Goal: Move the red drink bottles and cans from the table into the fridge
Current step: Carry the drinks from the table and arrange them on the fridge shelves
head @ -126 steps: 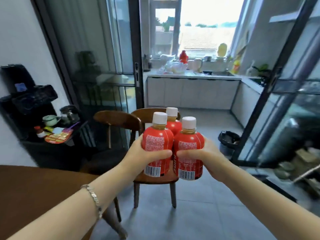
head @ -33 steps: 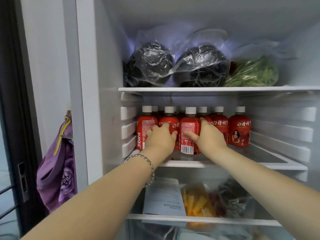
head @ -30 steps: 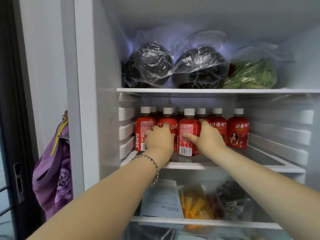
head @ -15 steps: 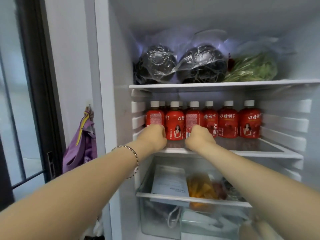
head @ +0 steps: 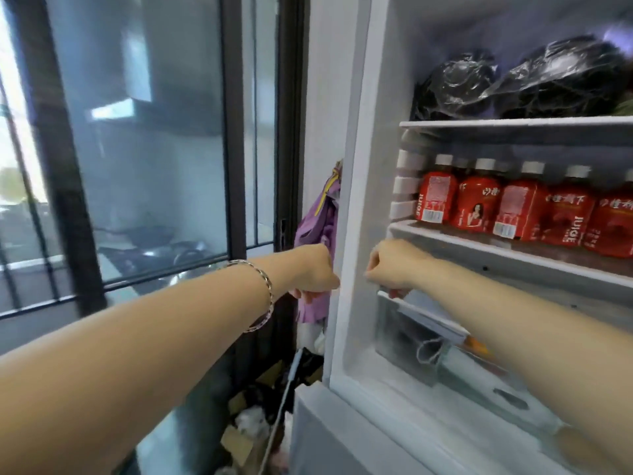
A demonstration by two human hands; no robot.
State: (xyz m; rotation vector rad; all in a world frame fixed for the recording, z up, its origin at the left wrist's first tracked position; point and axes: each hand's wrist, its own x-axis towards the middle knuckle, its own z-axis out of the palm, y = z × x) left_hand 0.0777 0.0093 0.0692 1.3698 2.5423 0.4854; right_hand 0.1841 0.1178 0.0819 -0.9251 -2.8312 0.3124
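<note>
Now off the bottles, unlike 0.5 s ago | left hand [head: 313, 270] fingers curled, empty, at fridge [head: 356, 200] edge | right hand [head: 394, 265] fingers curled, empty, below shelf [head: 496, 250] | red drink bottles [head: 513, 209] glossy, white-capped, in row on shelf | crinkly black bags [head: 513, 84] above

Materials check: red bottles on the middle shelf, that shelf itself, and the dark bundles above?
Red bottles: likely plastic under glossy printed shrink labels, matte white screw caps. Middle shelf: white moulded plastic front trim; its panel can't be told. Dark bundles: thin crinkled plastic film, judging by sharp highlights and creases; contents unreadable.
</note>
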